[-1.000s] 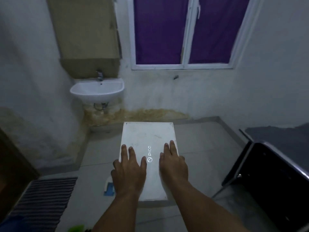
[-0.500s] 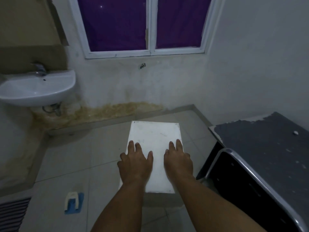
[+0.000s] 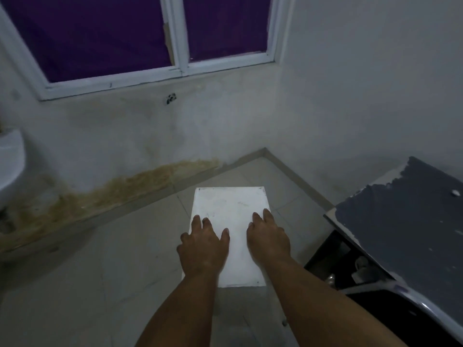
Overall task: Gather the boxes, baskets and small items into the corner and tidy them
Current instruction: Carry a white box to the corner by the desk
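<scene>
- Box (image 3: pixel 233 209) lies under both palms as before, now nearer the corner (image 3: pixel 265 150).
- Left hand (image 3: pixel 203 249) and right hand (image 3: pixel 268 241) stay flat on top, fingers straight and slightly apart.
- Sink (image 3: pixel 10 166) now barely shows at left.

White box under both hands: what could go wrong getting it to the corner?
The left hand and right hand lie flat on top of the white box with no clear grip, so it might slip or tip. The dark table stands close on the right, so the box could bump its edge.
</scene>
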The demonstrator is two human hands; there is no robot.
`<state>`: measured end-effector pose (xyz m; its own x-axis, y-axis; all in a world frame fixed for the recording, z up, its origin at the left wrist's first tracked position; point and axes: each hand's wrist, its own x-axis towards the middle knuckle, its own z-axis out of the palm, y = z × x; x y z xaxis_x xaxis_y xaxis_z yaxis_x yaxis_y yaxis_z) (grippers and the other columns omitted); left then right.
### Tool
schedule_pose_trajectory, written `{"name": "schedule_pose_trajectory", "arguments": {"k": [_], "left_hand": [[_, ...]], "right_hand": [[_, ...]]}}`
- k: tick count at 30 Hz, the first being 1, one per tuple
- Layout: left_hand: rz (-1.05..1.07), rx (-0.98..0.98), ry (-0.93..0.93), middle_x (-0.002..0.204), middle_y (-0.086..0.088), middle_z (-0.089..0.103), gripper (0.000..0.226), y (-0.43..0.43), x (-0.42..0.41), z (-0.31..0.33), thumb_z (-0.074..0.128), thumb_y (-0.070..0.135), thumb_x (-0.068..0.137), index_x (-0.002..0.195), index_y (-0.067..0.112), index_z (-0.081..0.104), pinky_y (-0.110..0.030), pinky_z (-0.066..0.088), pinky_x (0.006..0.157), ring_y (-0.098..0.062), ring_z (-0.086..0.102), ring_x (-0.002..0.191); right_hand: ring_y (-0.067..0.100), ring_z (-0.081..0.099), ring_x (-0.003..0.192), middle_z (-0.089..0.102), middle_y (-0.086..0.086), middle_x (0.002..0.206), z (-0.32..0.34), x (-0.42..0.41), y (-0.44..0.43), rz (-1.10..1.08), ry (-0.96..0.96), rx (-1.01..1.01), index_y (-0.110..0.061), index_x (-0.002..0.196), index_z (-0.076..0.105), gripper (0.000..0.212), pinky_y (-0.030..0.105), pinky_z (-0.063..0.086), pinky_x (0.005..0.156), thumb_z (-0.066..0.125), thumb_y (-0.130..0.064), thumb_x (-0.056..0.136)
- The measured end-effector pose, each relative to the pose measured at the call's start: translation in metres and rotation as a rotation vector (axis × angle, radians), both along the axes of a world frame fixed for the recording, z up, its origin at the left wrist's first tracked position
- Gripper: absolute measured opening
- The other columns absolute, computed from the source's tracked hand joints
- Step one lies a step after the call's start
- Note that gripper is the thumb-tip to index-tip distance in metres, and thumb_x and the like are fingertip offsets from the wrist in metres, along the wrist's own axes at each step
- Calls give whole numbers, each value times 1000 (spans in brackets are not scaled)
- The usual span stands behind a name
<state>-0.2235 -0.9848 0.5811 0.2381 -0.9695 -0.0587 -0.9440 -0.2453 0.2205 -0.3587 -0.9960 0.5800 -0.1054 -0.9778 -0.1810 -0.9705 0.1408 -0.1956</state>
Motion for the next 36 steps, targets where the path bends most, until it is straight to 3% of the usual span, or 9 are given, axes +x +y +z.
{"name": "schedule_pose_trajectory", "arguments": {"k": [8, 15, 21, 28, 36], "left_hand": [[-245, 48, -26, 153, 3, 29, 71, -146, -35, -18, 31, 68, 87, 143, 24, 37, -42, 45, 94, -31, 48, 122], [-369, 118, -38, 151, 2, 31, 68, -266, -101, -44, 32, 65, 88, 140, 22, 39, -42, 45, 92, -32, 49, 119], [-451, 175, -52, 148, 5, 34, 65, -363, -148, -57, 36, 64, 88, 138, 24, 42, -40, 42, 93, -30, 48, 116], [-719, 285, -77, 156, 3, 23, 69, -453, -211, -115, 34, 66, 88, 144, 24, 34, -41, 42, 96, -32, 43, 123], [-888, 410, -76, 155, 4, 26, 66, -501, -256, -199, 37, 63, 89, 143, 24, 38, -42, 42, 97, -33, 43, 123]], "right_hand": [[37, 55, 119, 21, 5, 158, -14, -33, -113, -303, -91, -6, -21, 146, 34, 47, 41, 46, 97, 37, -31, 100], [37, 57, 116, 27, 11, 155, -50, -98, -215, -318, -67, 57, -15, 142, 37, 45, 43, 49, 97, 42, -29, 99], [40, 50, 121, 22, 7, 156, -63, -142, -298, -438, -183, 136, -19, 145, 32, 45, 46, 43, 100, 31, -30, 102], [38, 47, 125, 16, 5, 160, -121, -198, -361, -695, -227, 226, -23, 148, 28, 47, 44, 41, 102, 29, -28, 101], [36, 54, 119, 27, 7, 155, -193, -235, -387, -871, -226, 313, -15, 143, 37, 46, 40, 45, 97, 40, -16, 97]]}}
